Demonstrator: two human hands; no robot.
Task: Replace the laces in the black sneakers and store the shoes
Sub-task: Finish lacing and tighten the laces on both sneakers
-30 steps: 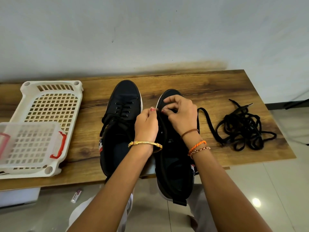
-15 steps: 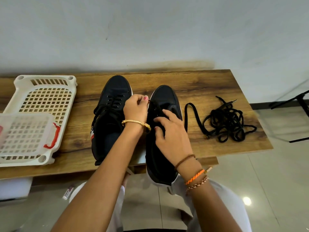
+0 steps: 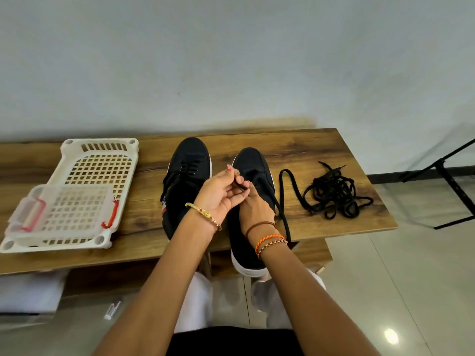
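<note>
A: What differs from half a second ago?

B: The left hand has turned palm-up at frame centre and now pinches a lace end between thumb and fingers. Before, it was knuckles-up by the left shoe. The right hand has slid up the right shoe and sits partly behind the left.

A: Is the right hand gripping anything?

B: I can't tell; the left hand covers its fingers.

A: Where does the lace run?

B: From the pinch, right of the shoe, looping up and back down past the wrist. A tangled pile lies right of centre on the table.

A: Anything cut off?

B: The right shoe's heel overhangs the table edge. The baskets, at middle left, are stacked and blurred.
</note>
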